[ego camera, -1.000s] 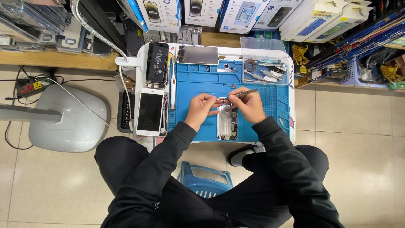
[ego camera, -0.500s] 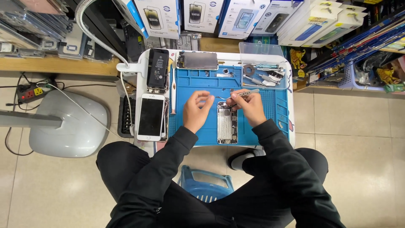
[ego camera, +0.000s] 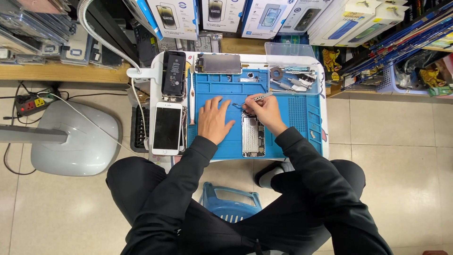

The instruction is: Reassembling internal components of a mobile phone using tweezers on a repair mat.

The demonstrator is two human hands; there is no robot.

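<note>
Now, line by line:

Opened phone: an opened phone (ego camera: 253,134) lies lengthwise on the blue work mat (ego camera: 288,137), near the mat's front edge; its back shell is silvery grey, the inside bare with small parts showing, too small to tell apart.

Right hand: the right hand (ego camera: 267,111) rests at the phone's top end, fingers pinched closed around thin metal tweezers (ego camera: 255,98), whose tip points left, just above the phone's upper edge.

Left hand: the left hand (ego camera: 213,121) lies flat and open on the mat, palm down, fingers spread, just left of the phone and holding nothing.

Mat's far edge: a detached screen panel (ego camera: 219,63) lies face down there, with small tools and parts (ego camera: 290,80) in a clear tray to its right.

Left of the mat: a white phone (ego camera: 167,128) with a dark screen lies face up; beyond it sits a black phone-shaped part (ego camera: 173,74).

Seat: a blue plastic stool (ego camera: 231,205) shows between the person's knees.
</note>
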